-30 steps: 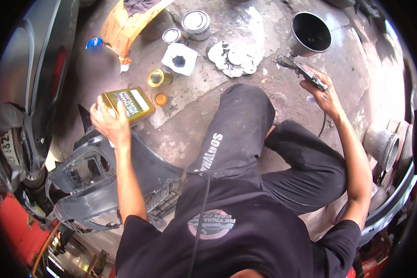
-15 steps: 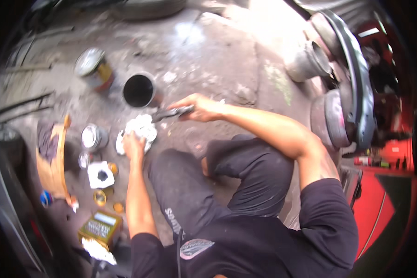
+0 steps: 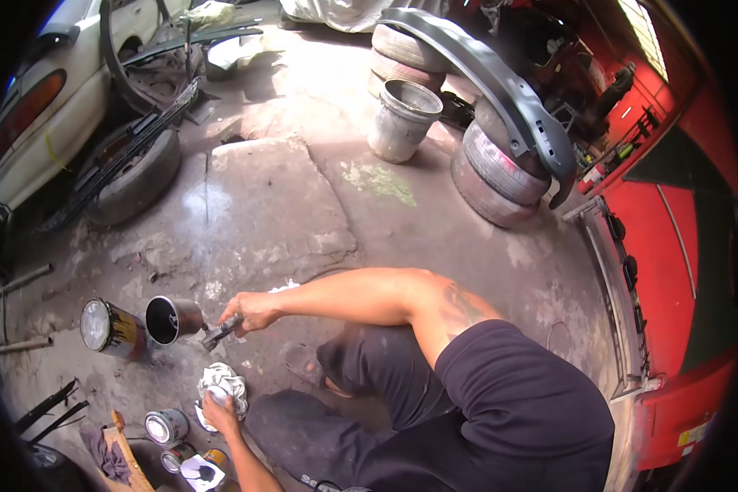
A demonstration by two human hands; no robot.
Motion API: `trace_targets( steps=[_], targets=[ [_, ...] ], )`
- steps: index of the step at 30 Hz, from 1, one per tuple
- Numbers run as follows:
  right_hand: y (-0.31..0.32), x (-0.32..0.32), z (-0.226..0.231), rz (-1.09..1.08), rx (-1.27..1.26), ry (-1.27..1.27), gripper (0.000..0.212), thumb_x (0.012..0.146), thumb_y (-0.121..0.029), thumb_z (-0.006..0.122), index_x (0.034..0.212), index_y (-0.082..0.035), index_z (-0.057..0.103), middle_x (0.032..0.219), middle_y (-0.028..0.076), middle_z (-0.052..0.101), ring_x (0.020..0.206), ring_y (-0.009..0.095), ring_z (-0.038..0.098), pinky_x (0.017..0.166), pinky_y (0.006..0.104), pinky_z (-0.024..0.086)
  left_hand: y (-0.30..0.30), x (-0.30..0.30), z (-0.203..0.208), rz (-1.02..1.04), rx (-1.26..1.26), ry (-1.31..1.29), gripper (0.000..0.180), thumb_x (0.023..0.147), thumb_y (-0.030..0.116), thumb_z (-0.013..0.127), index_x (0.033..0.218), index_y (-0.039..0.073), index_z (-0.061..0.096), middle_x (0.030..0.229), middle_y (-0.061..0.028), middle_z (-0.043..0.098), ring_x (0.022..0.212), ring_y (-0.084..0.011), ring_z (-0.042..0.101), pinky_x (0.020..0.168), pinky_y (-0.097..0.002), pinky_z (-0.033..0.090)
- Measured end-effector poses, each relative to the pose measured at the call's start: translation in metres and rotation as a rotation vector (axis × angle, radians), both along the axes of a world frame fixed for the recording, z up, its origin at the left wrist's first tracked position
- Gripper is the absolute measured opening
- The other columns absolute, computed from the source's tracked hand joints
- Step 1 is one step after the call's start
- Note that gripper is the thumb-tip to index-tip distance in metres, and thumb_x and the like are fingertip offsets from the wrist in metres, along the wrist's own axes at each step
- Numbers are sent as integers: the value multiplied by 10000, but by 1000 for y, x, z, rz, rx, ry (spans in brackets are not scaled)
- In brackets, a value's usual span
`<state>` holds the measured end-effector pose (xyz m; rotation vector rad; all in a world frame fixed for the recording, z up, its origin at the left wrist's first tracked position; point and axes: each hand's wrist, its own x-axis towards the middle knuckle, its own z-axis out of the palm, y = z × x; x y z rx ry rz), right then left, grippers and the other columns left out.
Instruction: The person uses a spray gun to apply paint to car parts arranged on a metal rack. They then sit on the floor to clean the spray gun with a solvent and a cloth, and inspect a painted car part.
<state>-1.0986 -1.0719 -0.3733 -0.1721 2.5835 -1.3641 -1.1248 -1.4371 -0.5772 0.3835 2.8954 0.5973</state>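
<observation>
My left hand (image 3: 220,412) is closed on a crumpled white rag (image 3: 223,384), low over the floor beside my knee. My right hand (image 3: 252,313) grips a dark grey hand tool (image 3: 221,330) whose exact kind I cannot make out. Its far end points down and left, apart from the rag and close to an open metal pot (image 3: 176,320) with a dark inside. Left of the pot stands a stained paint can (image 3: 113,330). A smaller tin (image 3: 167,427) sits left of the rag, near another small tin (image 3: 177,457) and a white sheet with a dark blot (image 3: 202,473).
A wooden piece with a dark cloth (image 3: 115,455) lies at lower left. Farther off are a tyre (image 3: 135,180) with black strips across it, a white car (image 3: 57,123), a grey bucket (image 3: 403,121), and stacked tyres (image 3: 496,176) bearing a long dark curved panel (image 3: 500,86). Red panels (image 3: 664,238) stand at right.
The view has swung up and right, showing more floor and the car. The tool's end has come away from the rag toward the pot. The rag stays in my left hand.
</observation>
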Motion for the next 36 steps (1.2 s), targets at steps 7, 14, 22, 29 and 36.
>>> trace_targets(
  steps=[7,14,22,29,36],
  targets=[
    [-6,-10,9,100,14,17,512,794,-165,831,1290,-126,715,1206,216,699,1144,379,651,979,438,513,-2,-25,60,333,540,31,613,855,226,833,1350,-46,595,1297,-260,661,1173,-373,644,1019,-433,483],
    [8,4,11,93,82,-103,502,863,-63,736,1360,-98,668,1184,230,721,1084,348,699,940,406,542,56,-40,263,69,916,62,606,852,243,864,1378,42,638,1269,-128,673,1166,-232,599,973,-362,491],
    [-35,0,38,179,35,-134,481,872,-48,727,1347,-98,674,1182,239,719,1062,365,703,930,414,544,52,-35,310,-190,549,325,590,779,257,870,1300,59,679,1341,-147,641,1213,-344,577,1035,-444,459],
    [-34,1,31,185,68,-126,471,859,-45,724,1327,-83,683,1193,246,713,1083,404,690,946,425,541,54,-35,315,-222,425,336,546,768,207,871,1261,47,699,1309,-143,671,1144,-351,610,982,-448,504],
    [-38,2,41,204,88,-107,467,852,-56,729,1317,-73,685,1246,229,699,1131,408,670,972,440,529,50,-29,310,-192,420,303,520,773,227,864,1236,40,719,1312,-159,669,1149,-355,608,1001,-443,488]
  ],
)
